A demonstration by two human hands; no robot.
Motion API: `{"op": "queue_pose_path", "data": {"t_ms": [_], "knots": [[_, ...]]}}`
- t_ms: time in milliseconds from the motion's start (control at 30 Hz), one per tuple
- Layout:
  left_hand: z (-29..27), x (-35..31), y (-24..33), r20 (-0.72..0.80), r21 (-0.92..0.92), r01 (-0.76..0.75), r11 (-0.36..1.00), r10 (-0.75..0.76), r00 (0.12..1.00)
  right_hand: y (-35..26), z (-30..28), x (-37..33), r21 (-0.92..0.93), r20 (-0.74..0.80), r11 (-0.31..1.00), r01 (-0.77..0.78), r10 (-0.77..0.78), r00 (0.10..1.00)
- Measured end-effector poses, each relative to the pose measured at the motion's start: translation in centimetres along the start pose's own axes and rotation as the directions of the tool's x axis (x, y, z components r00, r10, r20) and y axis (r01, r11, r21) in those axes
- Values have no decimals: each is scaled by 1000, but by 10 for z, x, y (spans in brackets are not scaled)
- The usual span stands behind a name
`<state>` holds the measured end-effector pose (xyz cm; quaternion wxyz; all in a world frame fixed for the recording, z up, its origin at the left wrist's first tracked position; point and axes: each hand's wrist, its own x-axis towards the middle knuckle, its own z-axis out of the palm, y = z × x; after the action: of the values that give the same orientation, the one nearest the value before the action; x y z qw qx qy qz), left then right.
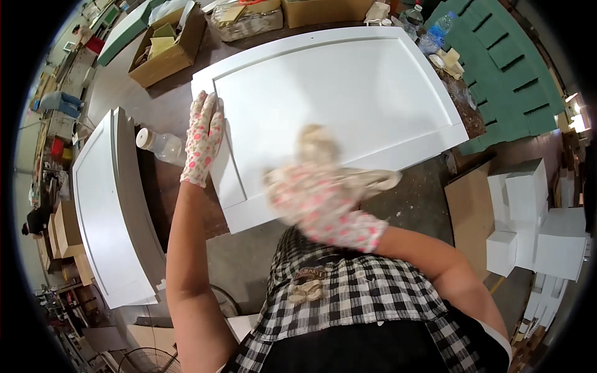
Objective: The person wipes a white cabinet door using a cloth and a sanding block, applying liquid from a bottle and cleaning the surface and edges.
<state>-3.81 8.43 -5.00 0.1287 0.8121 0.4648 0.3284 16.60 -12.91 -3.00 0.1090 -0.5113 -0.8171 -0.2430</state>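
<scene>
A white framed panel [348,81] with a recessed middle lies flat on the table before me. My left hand [204,135], in a flower-patterned glove, rests on the panel's left edge with its fingers stretched out. Over the panel's near edge is my right hand [320,208], in a matching glove and smeared by motion. It is closed on a beige cloth [318,146], which bunches up ahead of the fingers and trails out to the right. Beside my left wrist a clear bottle with a white cap [165,147] lies on the table.
More white panels [102,211] are stacked at the left. Cardboard boxes [177,62] and a plastic-wrapped bundle [245,20] line the far side. Plastic bottles [437,32] stand at the far right, near a green slotted board [507,68]. White boxes [522,205] are piled on the right.
</scene>
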Motion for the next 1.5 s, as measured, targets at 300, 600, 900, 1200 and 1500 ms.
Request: {"op": "queue_pose_path", "data": {"t_ms": [300,600,900,1200,1500], "knots": [[-10,-4,16,48,8,268,963,-268,962,-14,-14,7,690,-104,646,327,-359,928],[0,-7,14,-8,-98,261,960,-263,965,218,-19,-143,587,168,623,-518,532,830],[-23,9,35,224,-367,336,867,-268,937,404,35,-178,720,333,121,-683,803,494],[-18,-7,45,200,-603,521,604,-518,832,421,56,-79,585,603,-7,-811,673,428],[-15,-32,59,175,-712,385,587,-383,907,478,93,-106,667,573,-23,-745,656,492]]}}
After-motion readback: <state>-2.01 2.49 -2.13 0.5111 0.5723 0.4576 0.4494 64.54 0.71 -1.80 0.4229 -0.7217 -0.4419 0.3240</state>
